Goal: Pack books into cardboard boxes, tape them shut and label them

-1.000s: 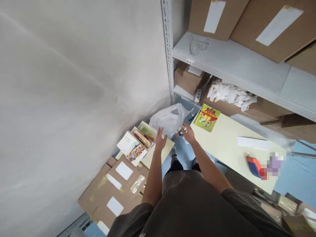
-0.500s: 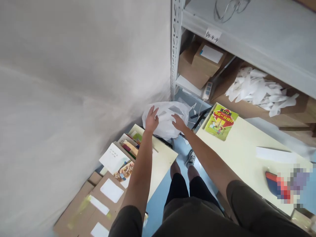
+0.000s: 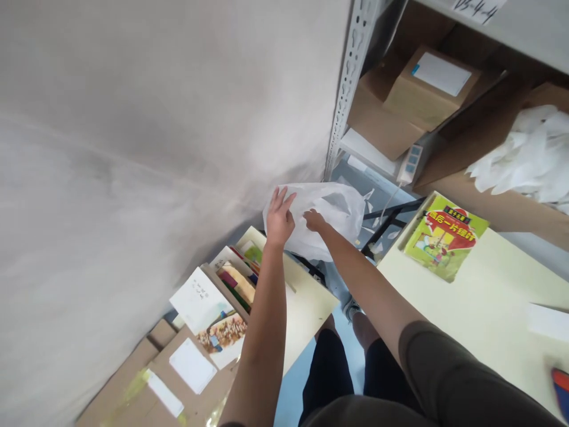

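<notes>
A translucent white plastic bag (image 3: pixel 344 228) spreads out low by the wall, past the end of the left table. Over its left side is my left hand (image 3: pixel 281 219), its fingers stretched and somewhat apart, with nothing visible in it. Just to the right, my right hand (image 3: pixel 315 220) is over the bag with its fingers curled together. Whatever those fingers may hold is too small to make out, and I cannot tell if they touch the bag.
Books (image 3: pixel 237 279) and a cardboard box (image 3: pixel 151 379) lie along the left table (image 3: pixel 306 314). A green-yellow picture book (image 3: pixel 444 237) lies on the right table (image 3: pixel 480 320). Behind stands a metal shelf (image 3: pixel 349 89) with cartons (image 3: pixel 429 89) and a power strip (image 3: pixel 409 164).
The view has shifted left and closer. My right hand has come nearer my left, and its fingers have gone from apart to curled. My left hand remains over the bag.
</notes>
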Available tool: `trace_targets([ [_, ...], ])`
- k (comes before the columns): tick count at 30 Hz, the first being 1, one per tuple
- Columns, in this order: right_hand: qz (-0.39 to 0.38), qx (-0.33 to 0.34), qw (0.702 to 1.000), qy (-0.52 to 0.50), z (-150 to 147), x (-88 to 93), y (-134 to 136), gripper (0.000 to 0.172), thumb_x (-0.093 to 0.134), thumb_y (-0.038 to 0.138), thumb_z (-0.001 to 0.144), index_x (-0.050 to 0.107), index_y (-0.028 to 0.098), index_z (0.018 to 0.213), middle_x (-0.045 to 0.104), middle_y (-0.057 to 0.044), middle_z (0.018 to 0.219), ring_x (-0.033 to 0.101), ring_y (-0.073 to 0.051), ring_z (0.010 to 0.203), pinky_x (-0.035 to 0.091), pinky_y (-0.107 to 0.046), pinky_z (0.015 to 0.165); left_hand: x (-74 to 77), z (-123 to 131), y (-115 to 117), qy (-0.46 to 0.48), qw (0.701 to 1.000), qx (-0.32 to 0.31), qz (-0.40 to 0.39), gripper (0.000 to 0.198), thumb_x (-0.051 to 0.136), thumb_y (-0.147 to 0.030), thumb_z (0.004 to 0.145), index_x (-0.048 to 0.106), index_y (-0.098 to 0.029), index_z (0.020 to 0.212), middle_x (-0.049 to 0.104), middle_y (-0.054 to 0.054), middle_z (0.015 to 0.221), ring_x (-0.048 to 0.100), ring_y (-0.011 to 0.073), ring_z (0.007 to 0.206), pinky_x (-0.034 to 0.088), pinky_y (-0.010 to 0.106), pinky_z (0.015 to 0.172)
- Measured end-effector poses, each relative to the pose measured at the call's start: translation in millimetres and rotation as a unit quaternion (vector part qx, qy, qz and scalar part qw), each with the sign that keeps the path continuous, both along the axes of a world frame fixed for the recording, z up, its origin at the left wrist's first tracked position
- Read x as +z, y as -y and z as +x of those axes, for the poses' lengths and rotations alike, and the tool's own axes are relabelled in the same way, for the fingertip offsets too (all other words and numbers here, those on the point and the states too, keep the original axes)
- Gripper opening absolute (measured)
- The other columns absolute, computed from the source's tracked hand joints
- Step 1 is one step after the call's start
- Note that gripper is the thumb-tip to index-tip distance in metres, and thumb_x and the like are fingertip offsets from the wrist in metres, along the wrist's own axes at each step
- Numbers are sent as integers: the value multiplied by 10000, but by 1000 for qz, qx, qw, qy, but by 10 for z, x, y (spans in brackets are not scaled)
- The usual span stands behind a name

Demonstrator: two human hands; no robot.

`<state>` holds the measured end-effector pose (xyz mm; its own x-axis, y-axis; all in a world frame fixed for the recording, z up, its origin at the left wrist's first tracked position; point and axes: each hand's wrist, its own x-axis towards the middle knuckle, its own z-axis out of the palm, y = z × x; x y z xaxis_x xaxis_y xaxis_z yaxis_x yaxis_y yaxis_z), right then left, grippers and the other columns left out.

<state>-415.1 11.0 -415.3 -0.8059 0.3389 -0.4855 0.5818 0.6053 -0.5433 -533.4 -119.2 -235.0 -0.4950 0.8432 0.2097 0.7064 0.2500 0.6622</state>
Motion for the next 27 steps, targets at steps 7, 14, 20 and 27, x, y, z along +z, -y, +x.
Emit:
trace_targets([
  [7,23,-115,976,-181,427,649,58,493,411,112,979,739,195,1339,672,-115,1477,566,-260,1410,441,-465,1245,245,26,68,8,999,37,5,529,477,-102,980,680,-254,1444,607,66,1580,416,271,1586,379,544,1313],
  [14,42,-246,911,-329,981,1771,277,333,492,302,1046,774,242,1212,711,-118,1394,644,-277,1331,501,-460,1186,756,224,90,40,998,47,-9,467,554,-110,963,707,-224,1390,726,107,1371,669,252,1291,539,442,1169],
  [20,-37,-294,879,-375,1326,2445,552,331,529,390,1029,805,266,1161,721,-122,1394,657,-286,1334,509,-475,1171,1144,606,279,109,993,-26,-36,489,781,-240,902,701,-253,1384,720,101,1397,678,267,1298,550,432,1145],
  [27,-184,-340,842,-375,1573,2906,805,418,712,571,873,819,289,1163,703,-102,1458,590,-325,1429,429,-510,1226,1448,1001,527,187,979,38,-67,444,754,-257,923,722,-237,1365,779,91,1167,743,236,1099,574,418,1059],
])
